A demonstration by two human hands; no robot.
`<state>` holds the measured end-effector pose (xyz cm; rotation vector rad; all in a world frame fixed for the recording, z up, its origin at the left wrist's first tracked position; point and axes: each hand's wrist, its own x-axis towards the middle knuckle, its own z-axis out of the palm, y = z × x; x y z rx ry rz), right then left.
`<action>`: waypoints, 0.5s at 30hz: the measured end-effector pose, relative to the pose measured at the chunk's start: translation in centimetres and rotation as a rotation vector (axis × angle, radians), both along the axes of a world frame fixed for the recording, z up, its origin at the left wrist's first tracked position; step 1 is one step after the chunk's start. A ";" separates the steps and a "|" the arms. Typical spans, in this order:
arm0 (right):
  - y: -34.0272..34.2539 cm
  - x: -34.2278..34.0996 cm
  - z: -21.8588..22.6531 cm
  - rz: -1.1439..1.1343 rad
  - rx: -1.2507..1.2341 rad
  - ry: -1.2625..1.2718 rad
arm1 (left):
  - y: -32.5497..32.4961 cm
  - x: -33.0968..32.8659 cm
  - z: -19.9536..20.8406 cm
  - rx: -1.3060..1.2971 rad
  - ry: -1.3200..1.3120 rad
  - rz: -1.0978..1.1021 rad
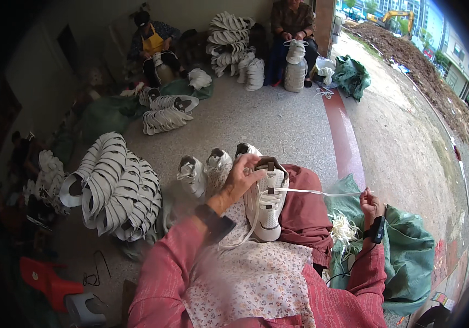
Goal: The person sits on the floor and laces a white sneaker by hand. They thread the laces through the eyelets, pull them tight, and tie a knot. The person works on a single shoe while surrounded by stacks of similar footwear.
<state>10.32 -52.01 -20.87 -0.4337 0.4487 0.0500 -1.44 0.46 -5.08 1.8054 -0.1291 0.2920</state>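
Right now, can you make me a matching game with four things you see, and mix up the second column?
Things:
1. lace
2. nearest shoe
3. excavator
4. sack at lower right

Place, colour or state:
A. yellow and outdoors
B. green and crumpled
C. touched by the left fingers
D. reaching sideways, its end in the right fingers

Right pairs: 1-D, 2-C, 3-A, 4-B

The underside of the white shoe is hidden.
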 end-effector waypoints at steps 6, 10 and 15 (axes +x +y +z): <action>3.9 -1.4 0.9 0.063 -0.052 -0.131 | -0.4 -4.5 0.2 0.612 -0.247 0.018; 6.8 -0.5 2.6 0.144 0.039 -0.096 | -1.5 -4.4 0.1 0.729 -0.318 0.045; 10.8 0.0 5.1 0.294 0.051 -0.117 | -1.1 -4.4 1.4 0.195 0.195 -0.194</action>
